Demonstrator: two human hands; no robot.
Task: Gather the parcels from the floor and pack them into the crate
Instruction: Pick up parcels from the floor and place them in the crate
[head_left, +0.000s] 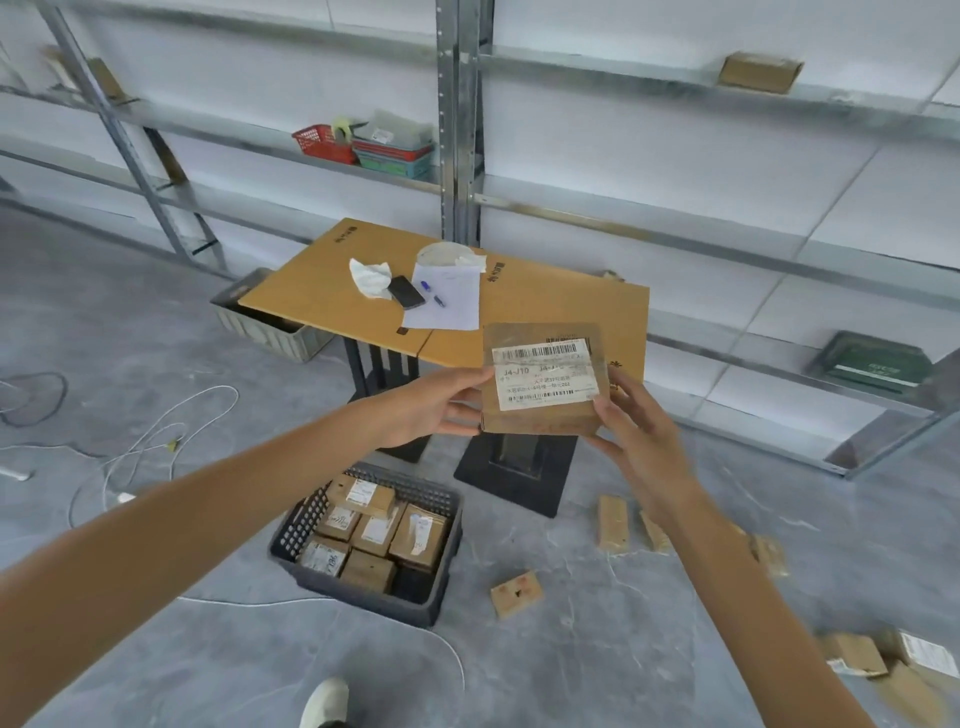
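Observation:
I hold a brown cardboard parcel (543, 378) with a white shipping label up in front of me, label facing me. My left hand (441, 402) grips its left edge and my right hand (636, 441) grips its right edge and lower corner. Below on the floor stands a dark perforated plastic crate (439, 582) with several labelled parcels lying inside. More parcels lie loose on the floor: one (516, 593) just right of the crate, two upright ones (613, 522) farther right, and a cluster (883, 657) at the lower right.
A low table (332, 291) topped with cardboard stands behind the crate, carrying a phone, paper, pen and tape roll. A grey bin (260, 327) sits under its left end. Metal shelving lines the wall. Cables trail over the floor at left. My shoe (324, 701) shows at the bottom.

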